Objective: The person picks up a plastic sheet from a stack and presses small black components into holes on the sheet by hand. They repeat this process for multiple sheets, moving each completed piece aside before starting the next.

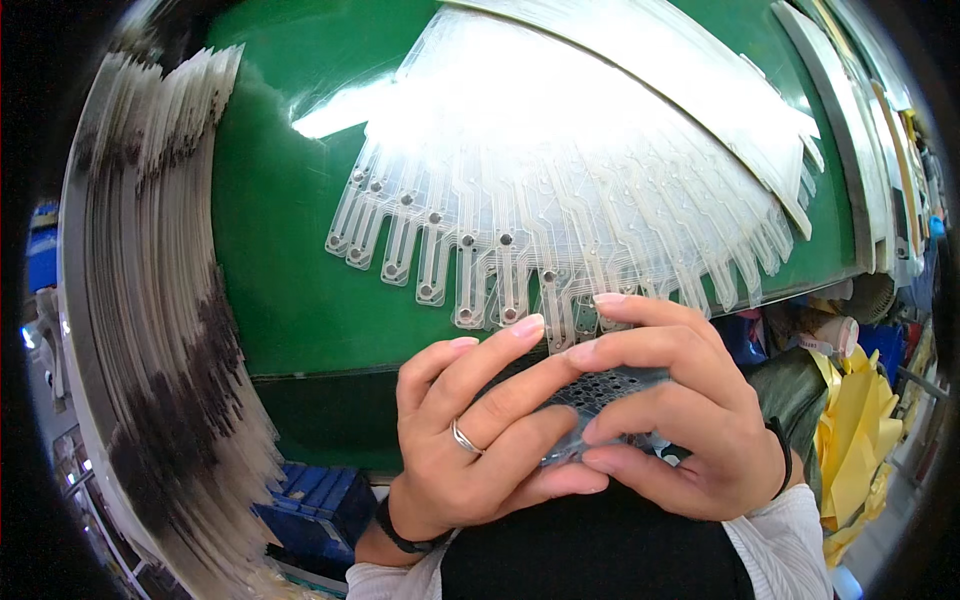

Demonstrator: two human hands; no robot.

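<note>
A clear plastic film (600, 388) with a pattern of dark dots is held between my two hands at the table's near edge. My left hand (480, 435) has its thumb under the film's lower edge, and its fingers are bent over the left side. On the other side my right hand (685, 405) pinches the film between thumb and fingers. Both hands cover much of it. Just beyond my fingertips lies a fanned stack of clear flexible circuit sheets (560, 230), with printed lines and dark round pads on their narrow tails.
The stack rests on a green tabletop (290, 290). A long, tall row of thin sheets with dark-smudged edges (160, 260) stands along the left. Below it sits a blue crate (315, 515). White strips (835, 120) line the right edge, above crumpled yellow material (855, 430).
</note>
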